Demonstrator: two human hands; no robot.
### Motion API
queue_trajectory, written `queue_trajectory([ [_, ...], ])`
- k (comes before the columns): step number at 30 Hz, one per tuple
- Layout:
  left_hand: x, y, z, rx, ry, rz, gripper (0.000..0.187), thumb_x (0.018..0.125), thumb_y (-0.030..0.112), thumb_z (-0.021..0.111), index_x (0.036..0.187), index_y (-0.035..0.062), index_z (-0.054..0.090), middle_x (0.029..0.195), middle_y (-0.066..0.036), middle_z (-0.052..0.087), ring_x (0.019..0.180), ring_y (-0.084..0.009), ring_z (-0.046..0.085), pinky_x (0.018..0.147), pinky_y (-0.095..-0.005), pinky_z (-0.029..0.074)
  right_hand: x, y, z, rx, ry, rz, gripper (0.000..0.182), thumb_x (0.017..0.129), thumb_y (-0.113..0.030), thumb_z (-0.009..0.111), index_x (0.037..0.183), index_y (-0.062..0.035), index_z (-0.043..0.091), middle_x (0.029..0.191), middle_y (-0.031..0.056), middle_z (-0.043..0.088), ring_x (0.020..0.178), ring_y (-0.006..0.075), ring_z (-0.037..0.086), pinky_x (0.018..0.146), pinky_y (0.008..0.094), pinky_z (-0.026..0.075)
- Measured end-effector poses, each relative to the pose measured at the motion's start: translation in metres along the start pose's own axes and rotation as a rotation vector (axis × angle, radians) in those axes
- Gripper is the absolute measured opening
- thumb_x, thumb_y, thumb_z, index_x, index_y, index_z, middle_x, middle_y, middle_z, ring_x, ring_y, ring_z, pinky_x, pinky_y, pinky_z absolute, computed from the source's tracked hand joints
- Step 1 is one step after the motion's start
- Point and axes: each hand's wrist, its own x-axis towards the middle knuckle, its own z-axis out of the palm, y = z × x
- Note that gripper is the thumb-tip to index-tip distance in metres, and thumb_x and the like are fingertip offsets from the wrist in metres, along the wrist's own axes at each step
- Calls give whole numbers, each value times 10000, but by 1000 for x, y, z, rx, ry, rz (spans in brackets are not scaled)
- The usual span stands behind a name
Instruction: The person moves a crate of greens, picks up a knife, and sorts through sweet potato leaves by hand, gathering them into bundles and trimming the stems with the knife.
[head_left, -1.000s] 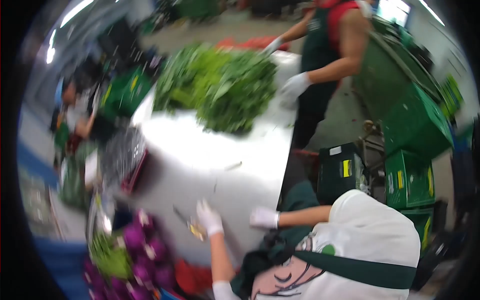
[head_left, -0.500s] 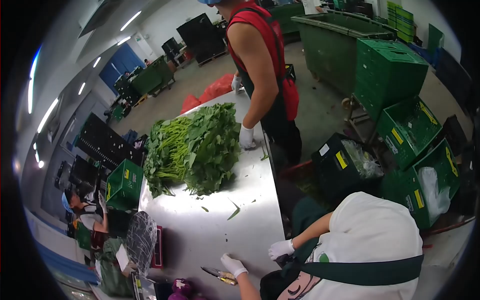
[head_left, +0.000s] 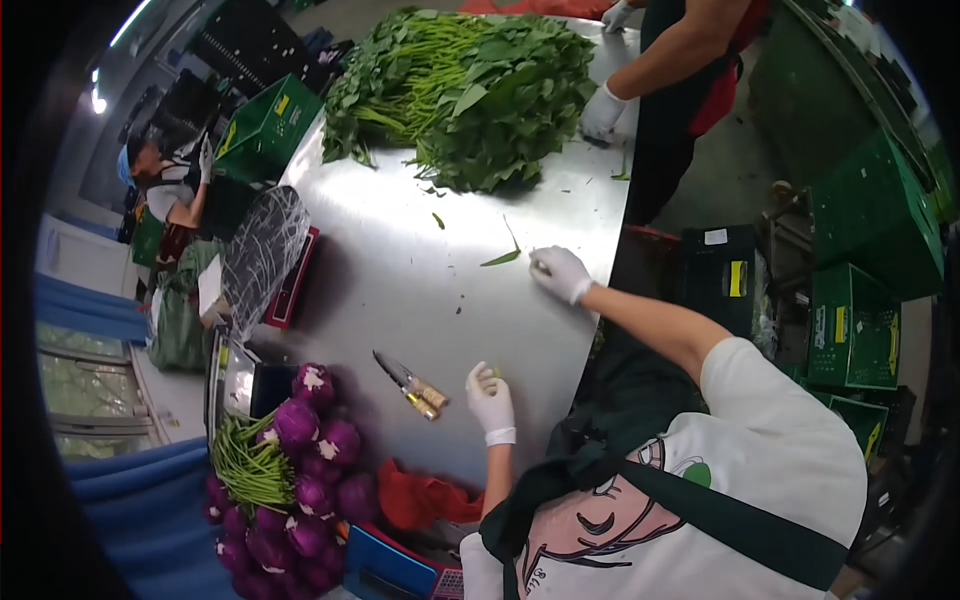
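Cabbages (head_left: 298,422) are sitting heaped beside the counter (head_left: 390,275); knives (head_left: 413,387) are lying on it, leafy greens (head_left: 462,98) covering its far end. The left hand (head_left: 490,402) is showing a half-curled grip; whether it's holding anything I can't tell. A leaf (head_left: 501,258) is lying just beside the right hand (head_left: 560,275), whose loosely bent grip is hiding any hold.

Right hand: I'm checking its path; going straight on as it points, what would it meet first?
Likely the narrow green leaf on the metal table, just ahead of the right hand; the hand's height is unclear.
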Motion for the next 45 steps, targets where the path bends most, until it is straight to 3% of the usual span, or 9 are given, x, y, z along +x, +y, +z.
queue_trajectory([
  [3, -22, 3, 1, -149, 3, -121, 373, 708, -64, 536, 1074, 6, 511, 914, -77, 524, 727, -116, 533, 627, -213, 465, 35, 0, 7, -148, -8, -134, 122, 731, -172, 537, 783, -63, 552, 907, 93, 578, 820, 277, 549, 727, 388, 445],
  [6, -33, -6, -1, -174, 17, -150, 380, 720, -62, 539, 1089, 24, 508, 909, -64, 526, 742, -96, 528, 657, -203, 461, 47, 11, 31, -264, -324, -107, 115, 738, -154, 521, 790, -61, 562, 925, 97, 581, 849, 275, 552, 740, 379, 449],
  [10, -34, -10, -6, -221, 28, -178, 375, 728, -68, 542, 1091, 15, 504, 916, -60, 524, 754, -96, 527, 692, -209, 458, 44, 10, 46, -241, -265, 96, 111, 726, -153, 567, 721, -45, 542, 780, 94, 590, 711, 247, 568, 670, 361, 461],
  [14, -21, 23, -2, -433, 19, -186, 369, 742, -81, 542, 1097, 7, 496, 926, -58, 528, 772, -101, 531, 726, -215, 452, 12, -36, 25, 527, -412, 704, 199, 756, -222, 622, 759, -30, 570, 675, 56, 574, 617, 121, 520, 619, 283, 445],
  [18, -11, 56, 11, -659, -30, -204, 354, 748, -87, 551, 1087, -5, 490, 903, -55, 539, 787, -107, 537, 744, -225, 449, -48, -72, 9, 1115, -558, 694, 107, 825, -154, 584, 800, -54, 557, 734, 14, 577, 648, 81, 523, 619, 233, 435],
  [28, -38, 73, 46, -677, -250, -112, 268, 742, -80, 573, 995, -9, 521, 823, -41, 563, 735, -101, 559, 678, -222, 478, -121, -99, -13, 1583, -266, 910, 118, 874, -211, 494, 854, -98, 520, 821, -7, 520, 761, 88, 503, 689, 231, 401],
  [35, -57, 78, 59, -109, -165, 239, 206, 710, -38, 583, 895, 53, 585, 813, -80, 566, 684, -171, 594, 628, -276, 495, -142, -71, -13, 1904, -142, 963, 74, 862, -90, 495, 913, -44, 522, 871, 33, 549, 832, 132, 538, 781, 296, 443],
  [40, -54, 70, 62, -50, -142, 328, 220, 704, -39, 580, 907, 45, 596, 831, -73, 574, 697, -152, 601, 639, -264, 504, -140, -74, -12, 1726, -42, 995, 131, 822, 12, 518, 951, -13, 508, 868, 91, 543, 788, 179, 561, 740, 307, 475],
  [45, -51, 68, 60, -197, -71, 149, 231, 714, -39, 589, 932, 37, 591, 846, -61, 584, 720, -122, 598, 639, -241, 498, -134, -83, -22, 1522, -8, 879, 127, 812, -32, 561, 933, -24, 523, 811, 48, 551, 751, 128, 542, 665, 256, 441],
])
